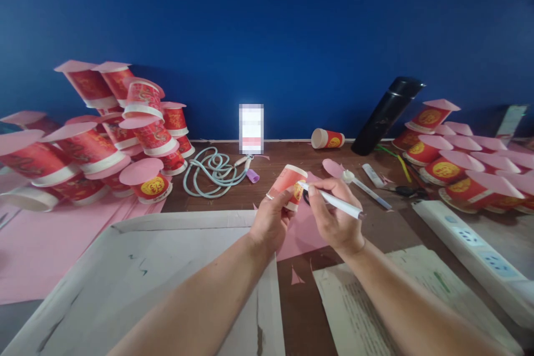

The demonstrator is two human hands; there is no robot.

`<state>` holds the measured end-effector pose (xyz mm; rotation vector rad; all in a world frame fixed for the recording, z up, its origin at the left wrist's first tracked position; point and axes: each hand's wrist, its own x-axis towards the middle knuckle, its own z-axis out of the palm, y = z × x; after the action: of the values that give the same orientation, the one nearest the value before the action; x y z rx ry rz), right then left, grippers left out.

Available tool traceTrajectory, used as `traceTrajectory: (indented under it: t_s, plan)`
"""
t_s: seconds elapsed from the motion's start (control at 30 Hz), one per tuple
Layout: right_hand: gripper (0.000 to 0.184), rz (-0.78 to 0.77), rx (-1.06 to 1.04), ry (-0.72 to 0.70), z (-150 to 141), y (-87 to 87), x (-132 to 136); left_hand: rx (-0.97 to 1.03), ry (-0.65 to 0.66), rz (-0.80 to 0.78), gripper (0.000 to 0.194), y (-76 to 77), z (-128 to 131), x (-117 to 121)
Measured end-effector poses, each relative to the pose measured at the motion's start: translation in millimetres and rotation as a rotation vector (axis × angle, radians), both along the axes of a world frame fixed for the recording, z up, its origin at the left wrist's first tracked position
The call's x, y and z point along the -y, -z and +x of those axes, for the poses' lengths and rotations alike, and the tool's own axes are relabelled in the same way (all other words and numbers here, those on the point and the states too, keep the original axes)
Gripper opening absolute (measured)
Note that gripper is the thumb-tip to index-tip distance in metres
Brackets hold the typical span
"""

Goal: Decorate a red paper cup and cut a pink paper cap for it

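Observation:
My left hand is wrapped round a small red paper cup with a yellow emblem, tilted over the table. A slim white pen is pinched in my right hand, its tip at the cup's side near the emblem. Whether the tip touches the cup I cannot tell. Something dark with a loop shows partly behind my right fingers. Below both hands lies a sheet of pink paper on the brown table.
Red cups topped with pink paper pieces are stacked at left and right. A black flask leans on the blue wall. Around me are a coiled cable, a lit phone, a power strip, printed paper and a white board.

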<state>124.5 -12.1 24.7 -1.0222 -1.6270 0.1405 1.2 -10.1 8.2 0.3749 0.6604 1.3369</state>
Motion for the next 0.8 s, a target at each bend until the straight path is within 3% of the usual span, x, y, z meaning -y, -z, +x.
traceTrajectory:
  t_s: [0.17,0.4,0.6,0.8]
  plan:
    - [0.023,-0.032,-0.033,-0.007,1,5.1,-3,0.082,-0.001,-0.039,0.022,-1.5,-3,-3]
    - [0.03,-0.183,-0.124,0.039,-1,10.8,-14,0.113,0.048,0.027,0.03,-6.3,-6,1]
    - [0.034,-0.474,-0.302,-0.169,-5,10.1,-14,0.11,0.059,0.047,0.031,-9.7,-6,3]
    - [0.03,-0.483,-0.308,-0.25,-8,7.8,-11,0.082,0.036,0.063,0.032,-10.3,-5,5]
